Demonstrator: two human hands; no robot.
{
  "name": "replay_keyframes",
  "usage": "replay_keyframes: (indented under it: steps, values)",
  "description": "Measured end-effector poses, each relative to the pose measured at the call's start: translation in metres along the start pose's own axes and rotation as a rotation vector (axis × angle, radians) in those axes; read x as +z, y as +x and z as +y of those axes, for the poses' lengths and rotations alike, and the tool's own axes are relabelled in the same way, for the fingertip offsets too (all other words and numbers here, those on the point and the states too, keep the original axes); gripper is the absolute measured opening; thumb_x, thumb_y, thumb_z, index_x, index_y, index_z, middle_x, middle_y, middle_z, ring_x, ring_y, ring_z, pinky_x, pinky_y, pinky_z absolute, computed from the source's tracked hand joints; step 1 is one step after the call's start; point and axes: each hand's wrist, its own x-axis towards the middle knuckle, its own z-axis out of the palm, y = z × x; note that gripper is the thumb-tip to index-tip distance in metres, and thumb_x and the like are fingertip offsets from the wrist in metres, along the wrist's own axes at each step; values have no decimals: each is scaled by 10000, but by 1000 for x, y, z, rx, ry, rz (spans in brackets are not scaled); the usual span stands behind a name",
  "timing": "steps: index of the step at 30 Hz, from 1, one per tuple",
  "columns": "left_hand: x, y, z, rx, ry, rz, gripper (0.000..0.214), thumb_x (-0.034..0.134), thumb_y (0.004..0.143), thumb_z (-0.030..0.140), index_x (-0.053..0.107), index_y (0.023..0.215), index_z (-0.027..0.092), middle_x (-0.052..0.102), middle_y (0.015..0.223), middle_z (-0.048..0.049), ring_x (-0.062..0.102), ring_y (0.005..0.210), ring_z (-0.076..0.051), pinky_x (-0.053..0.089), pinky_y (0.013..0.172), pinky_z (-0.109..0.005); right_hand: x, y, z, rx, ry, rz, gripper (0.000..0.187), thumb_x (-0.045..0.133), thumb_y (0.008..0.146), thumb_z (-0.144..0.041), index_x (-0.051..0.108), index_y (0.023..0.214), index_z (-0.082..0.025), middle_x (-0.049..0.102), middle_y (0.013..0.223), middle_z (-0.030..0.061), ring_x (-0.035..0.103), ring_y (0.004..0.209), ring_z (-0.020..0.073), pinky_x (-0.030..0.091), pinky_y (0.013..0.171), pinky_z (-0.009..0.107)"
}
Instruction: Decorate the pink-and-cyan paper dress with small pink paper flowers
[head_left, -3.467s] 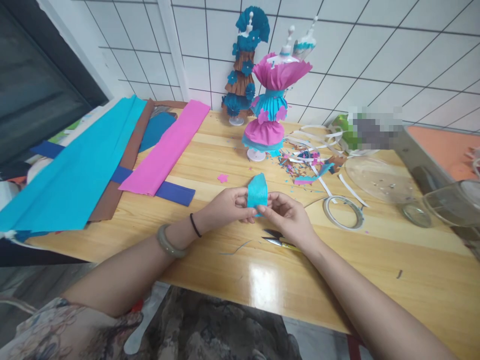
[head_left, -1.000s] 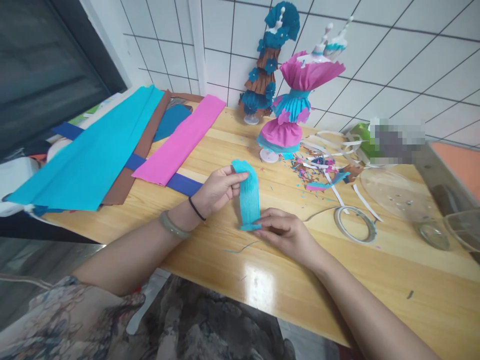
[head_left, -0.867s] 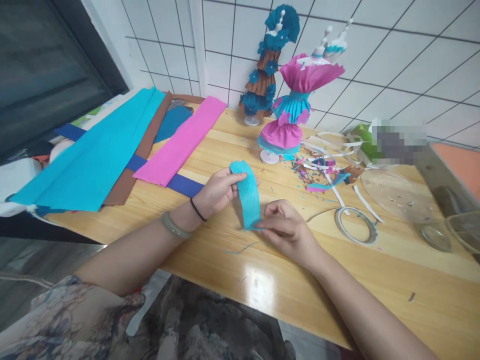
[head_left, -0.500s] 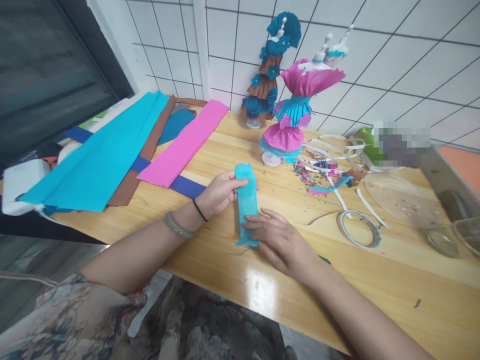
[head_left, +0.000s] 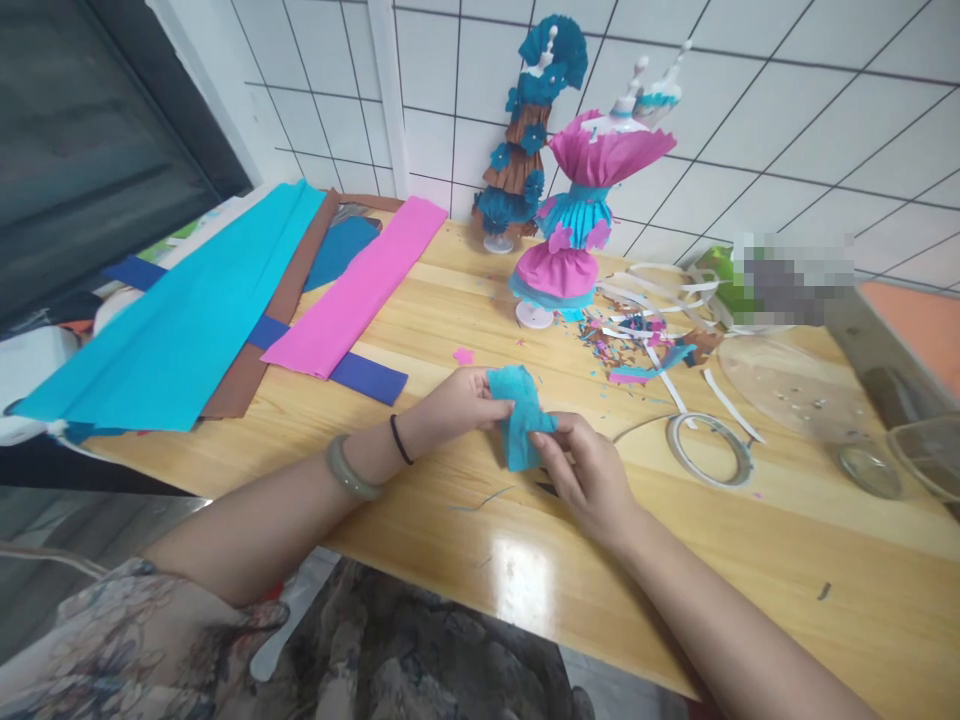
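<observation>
A strip of turquoise crepe paper (head_left: 519,425) is held between both hands above the wooden table, now bent and folded partway along. My left hand (head_left: 476,405) pinches its upper left side with the thumb on top. My right hand (head_left: 589,465) grips a turned-up part on the right between thumb and fingers. Under the right hand a dark pointed tip (head_left: 550,486) pokes out; the rest is hidden. A small pink paper flower (head_left: 463,356) lies just beyond my left hand.
Turquoise (head_left: 187,310), pink (head_left: 360,285), brown and blue paper sheets lie at left. Two paper-dressed figures, one pink-and-turquoise (head_left: 559,270), one teal-and-brown (head_left: 517,180), stand at the back. Paper scraps (head_left: 637,330), a tape roll (head_left: 709,450) and a glass dish (head_left: 868,470) sit right.
The turquoise strip has gone from lying straight to being folded. My right hand has gone from resting spread on its lower end to pinching it. The pink flower has come into sight.
</observation>
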Motion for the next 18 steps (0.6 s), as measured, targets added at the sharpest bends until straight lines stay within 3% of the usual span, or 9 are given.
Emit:
replay_keyframes:
  steps: [4,7,11,14,18]
  values:
    - [0,0,-4,-54,-26,-45,284,669,681,355,645,821,109,651,764,-47,601,712,-126,486,684,-253,0,-1,3,151,78,-9,115,438,882,-235,496,981,-238,624,809,17,600,678,135,465,569,242]
    - [-2,0,-5,-54,-54,-59,352,618,729,407,644,921,113,658,816,-69,607,735,-137,490,733,-291,1,0,4,240,169,-40,155,425,889,-283,492,1022,-238,609,790,10,585,654,130,458,559,234]
    - [-2,0,-4,-67,-110,-78,359,595,752,413,655,907,95,666,832,-87,612,731,-142,484,787,-335,2,0,5,299,217,-43,200,417,891,-318,504,1047,-227,606,789,18,576,664,135,458,569,236]
    - [-2,0,-2,-93,-133,-77,379,604,744,418,655,936,96,673,835,-93,619,746,-153,479,798,-340,1,1,5,239,126,-57,185,419,892,-294,538,1011,-218,626,792,26,571,661,135,451,591,246]
    - [-3,1,-4,-114,-131,-62,389,606,741,418,647,973,108,677,843,-88,617,782,-157,465,813,-327,-4,5,1,9,-86,-51,143,451,874,-211,564,962,-194,646,766,41,559,645,143,428,649,297]
